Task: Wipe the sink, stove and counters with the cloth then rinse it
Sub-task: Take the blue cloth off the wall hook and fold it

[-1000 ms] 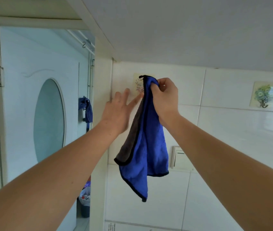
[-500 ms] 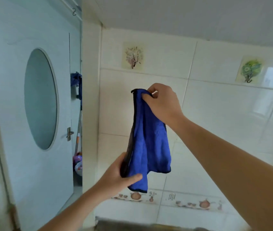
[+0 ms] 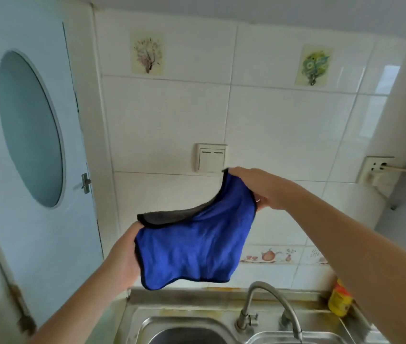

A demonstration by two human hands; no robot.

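A blue cloth with a grey back and black edging is spread in the air between my hands, above the steel sink. My left hand grips its lower left corner. My right hand grips its upper right corner, in front of the tiled wall. A curved steel tap rises from the sink's back ledge, below and to the right of the cloth. The stove is out of sight.
A white door with an oval window and a metal handle stands at the left. On the tiled wall are a light switch, two hook stickers and a socket. A yellow bottle stands at the sink's right back corner.
Both hands have come down from the wall hook and pulled the hanging cloth open between them. The view has tilted down, bringing the sink and tap into sight.
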